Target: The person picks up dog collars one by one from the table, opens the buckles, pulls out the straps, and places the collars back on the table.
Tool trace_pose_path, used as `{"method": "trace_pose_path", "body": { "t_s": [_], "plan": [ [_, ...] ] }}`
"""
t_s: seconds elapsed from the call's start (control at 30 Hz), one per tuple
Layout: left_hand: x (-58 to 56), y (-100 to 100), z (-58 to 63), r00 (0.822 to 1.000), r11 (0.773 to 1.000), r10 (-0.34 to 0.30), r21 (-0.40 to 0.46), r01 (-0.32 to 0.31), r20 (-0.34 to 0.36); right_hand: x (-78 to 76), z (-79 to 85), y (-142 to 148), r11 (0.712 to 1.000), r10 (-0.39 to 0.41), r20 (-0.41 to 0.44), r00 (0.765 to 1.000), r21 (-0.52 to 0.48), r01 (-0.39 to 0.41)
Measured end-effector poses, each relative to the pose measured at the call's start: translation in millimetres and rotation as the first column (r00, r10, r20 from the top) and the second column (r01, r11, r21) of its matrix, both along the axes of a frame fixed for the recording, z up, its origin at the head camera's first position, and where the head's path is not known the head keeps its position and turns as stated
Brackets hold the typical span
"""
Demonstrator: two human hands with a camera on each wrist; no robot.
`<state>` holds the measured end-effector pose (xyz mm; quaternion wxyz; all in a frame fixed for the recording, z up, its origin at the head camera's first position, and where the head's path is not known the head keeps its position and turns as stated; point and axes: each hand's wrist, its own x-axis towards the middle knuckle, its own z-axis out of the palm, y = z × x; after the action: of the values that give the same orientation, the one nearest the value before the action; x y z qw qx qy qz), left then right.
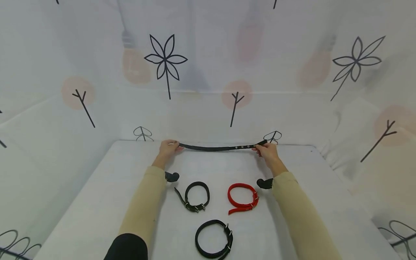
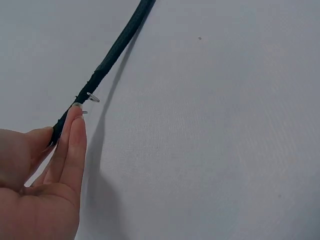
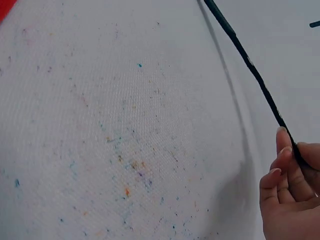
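Note:
A black buckle collar (image 1: 211, 148) is stretched out nearly straight between both hands at the table's far edge, sagging slightly in the middle. My left hand (image 1: 167, 148) pinches its buckle end between thumb and fingers; a small metal ring (image 2: 93, 97) shows beside the fingertips in the left wrist view. At the other end, near the row of holes, my right hand (image 1: 268, 151) pinches the strap, whose tip pokes out past the fingers. The right wrist view shows this right hand (image 3: 292, 185) with the thumb against the strap. The collar casts a shadow on the white surface under it.
Nearer to me on the white table (image 1: 130, 169) lie a coiled black collar (image 1: 208, 193), a coiled red collar (image 1: 229, 196) and a larger coiled black collar (image 1: 196, 238). A patterned white cloth (image 1: 208, 72) hangs behind the table and at its sides.

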<state>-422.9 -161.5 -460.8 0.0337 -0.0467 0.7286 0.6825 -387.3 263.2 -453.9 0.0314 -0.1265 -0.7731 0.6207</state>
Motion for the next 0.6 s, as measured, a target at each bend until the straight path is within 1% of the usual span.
{"method": "trace_pose_path", "body": {
  "t_s": [0.2, 0.37, 0.5, 0.6],
  "plan": [
    [5.7, 4, -0.5, 0.998, 0.999, -0.004, 0.051, 0.001, 0.055, -3.6, -2.8, -1, 1.000, 0.014, 0.026, 1.000, -0.005, -0.014],
    [8.4, 5, 0.0, 0.996, 0.999, -0.005, 0.044, 0.001, 0.085, -3.7, -5.3, 1, 0.999, 0.034, 0.080, 0.996, -0.025, -0.032],
    [10.4, 0, 3.0, 0.996, 1.000, -0.018, -0.018, 0.019, 0.084, 1.1, -3.1, 5, 0.998, 0.068, 0.106, 0.992, -0.008, -0.068],
    [12.9, -7, 7.5, 0.997, 0.991, -0.031, -0.126, 0.040, 0.070, 6.6, 0.5, 8, 0.993, 0.105, 0.115, 0.988, 0.043, -0.110]
  ]
}}
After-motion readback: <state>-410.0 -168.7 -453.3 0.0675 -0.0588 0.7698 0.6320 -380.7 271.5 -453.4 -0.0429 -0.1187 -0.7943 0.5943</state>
